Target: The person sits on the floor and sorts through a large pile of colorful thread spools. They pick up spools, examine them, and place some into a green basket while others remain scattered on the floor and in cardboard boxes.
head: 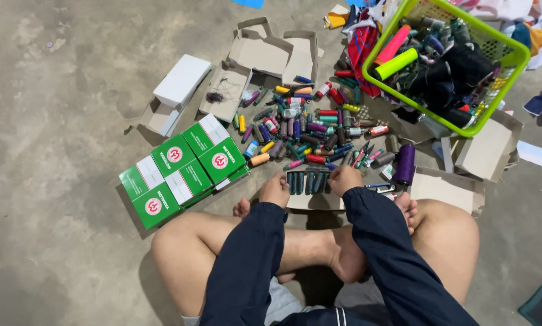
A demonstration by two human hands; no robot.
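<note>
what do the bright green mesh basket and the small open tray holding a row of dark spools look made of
Bright green mesh basket: likely moulded plastic, judging by its glossy, uniform colour and rigid lattice walls. Small open tray between the left hand and right hand: probably plain cardboard, matt beige with folded edges.

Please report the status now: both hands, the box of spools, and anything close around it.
Left hand and right hand on the open box of dark spools; grip unclear. Loose spool pile right behind. Green boxes to its left.
</note>
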